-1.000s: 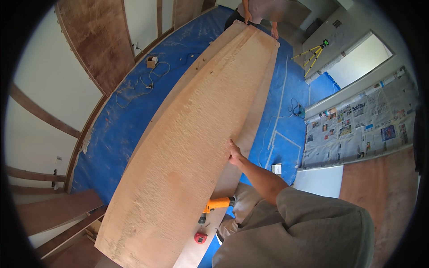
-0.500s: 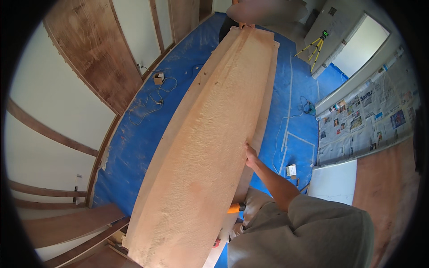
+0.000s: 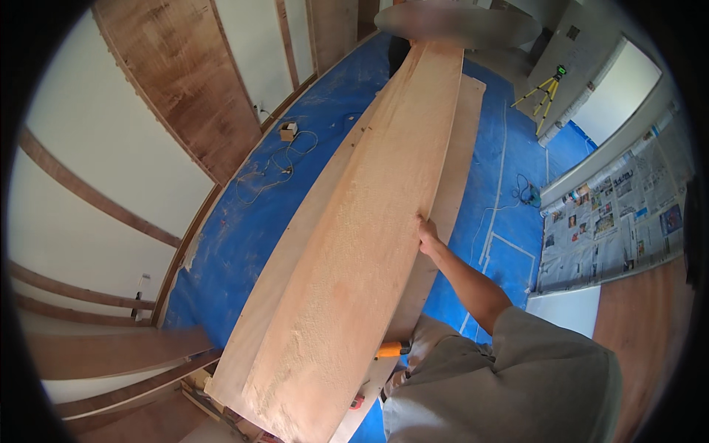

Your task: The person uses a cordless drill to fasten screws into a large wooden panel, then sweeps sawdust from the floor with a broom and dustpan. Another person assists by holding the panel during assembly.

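Head view: right hand (image 3: 427, 238) seemingly clamps its grip on plywood sheet (image 3: 354, 244) edge.

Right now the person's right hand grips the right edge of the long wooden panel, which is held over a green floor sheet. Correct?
Not quite. The head view shows the floor sheet is blue, not green. The right hand does grip the right edge of the long wooden panel held over it.

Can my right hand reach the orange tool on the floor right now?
Probably not: the right hand grips the board's edge, and the orange tool lies below, partly under the board.
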A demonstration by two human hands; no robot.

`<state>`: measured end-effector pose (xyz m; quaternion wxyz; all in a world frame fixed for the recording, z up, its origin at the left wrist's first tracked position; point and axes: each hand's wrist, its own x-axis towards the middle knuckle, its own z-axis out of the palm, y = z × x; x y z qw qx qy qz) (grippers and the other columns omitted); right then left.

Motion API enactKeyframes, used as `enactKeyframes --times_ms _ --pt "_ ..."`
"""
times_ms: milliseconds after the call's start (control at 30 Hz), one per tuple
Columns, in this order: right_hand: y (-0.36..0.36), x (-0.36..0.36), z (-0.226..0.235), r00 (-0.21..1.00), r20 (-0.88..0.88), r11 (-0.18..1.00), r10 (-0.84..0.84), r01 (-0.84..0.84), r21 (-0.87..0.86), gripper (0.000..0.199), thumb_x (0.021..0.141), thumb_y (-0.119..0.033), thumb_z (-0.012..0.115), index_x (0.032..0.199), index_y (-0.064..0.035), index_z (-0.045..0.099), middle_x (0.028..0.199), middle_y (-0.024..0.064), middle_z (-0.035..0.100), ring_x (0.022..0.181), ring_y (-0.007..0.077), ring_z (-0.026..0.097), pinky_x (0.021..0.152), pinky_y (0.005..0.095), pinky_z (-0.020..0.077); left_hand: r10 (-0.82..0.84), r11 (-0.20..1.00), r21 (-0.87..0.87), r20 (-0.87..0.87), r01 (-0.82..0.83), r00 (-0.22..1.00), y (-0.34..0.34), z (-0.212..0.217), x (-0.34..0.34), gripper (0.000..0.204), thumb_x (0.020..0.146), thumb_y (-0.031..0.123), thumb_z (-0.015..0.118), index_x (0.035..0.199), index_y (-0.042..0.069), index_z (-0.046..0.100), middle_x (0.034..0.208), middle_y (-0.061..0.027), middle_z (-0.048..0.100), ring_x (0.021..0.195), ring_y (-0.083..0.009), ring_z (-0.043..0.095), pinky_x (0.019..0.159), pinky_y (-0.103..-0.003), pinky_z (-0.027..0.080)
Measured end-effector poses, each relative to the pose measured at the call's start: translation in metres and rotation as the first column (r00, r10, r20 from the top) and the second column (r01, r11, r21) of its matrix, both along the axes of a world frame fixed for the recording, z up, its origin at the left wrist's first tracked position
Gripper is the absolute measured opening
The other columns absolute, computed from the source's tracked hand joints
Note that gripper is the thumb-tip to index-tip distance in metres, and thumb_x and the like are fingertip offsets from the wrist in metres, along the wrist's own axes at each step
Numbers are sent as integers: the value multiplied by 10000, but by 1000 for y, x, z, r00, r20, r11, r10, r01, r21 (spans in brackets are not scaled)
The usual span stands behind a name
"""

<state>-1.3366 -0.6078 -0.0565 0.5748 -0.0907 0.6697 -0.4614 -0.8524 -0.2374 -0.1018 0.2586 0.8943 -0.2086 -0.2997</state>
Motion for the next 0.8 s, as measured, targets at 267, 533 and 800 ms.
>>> enactKeyframes --times_ms 267,533,800 --pt "-88 55 6 983 -164 990 77 -95 -102 585 1024 -360 556 1424 50 437 1319 188 581 1130 273 611 908 417 522 205 976 75 -33 -202 978 95 64 44 829 899 704 546 1221 -52 652 1109 -206 684 1027 -278 638 913 -390 486" --pt "-184 127 61 910 -371 963 185 -243 -113 592 988 -293 582 1399 107 437 1380 215 548 1207 289 569 1011 392 461 -43 929 363 308 -75 950 136 151 116 821 923 712 502 1194 -44 669 1012 -216 703 948 -302 663 863 -405 510" --pt "-267 202 148 891 -288 910 351 -397 -118 356 1005 -146 466 1318 25 465 1261 197 566 1100 336 634 848 511 598 -50 817 568 -110 104 993 58 204 279 706 944 705 485 966 37 713 777 -115 689 713 -236 664 659 -363 524"
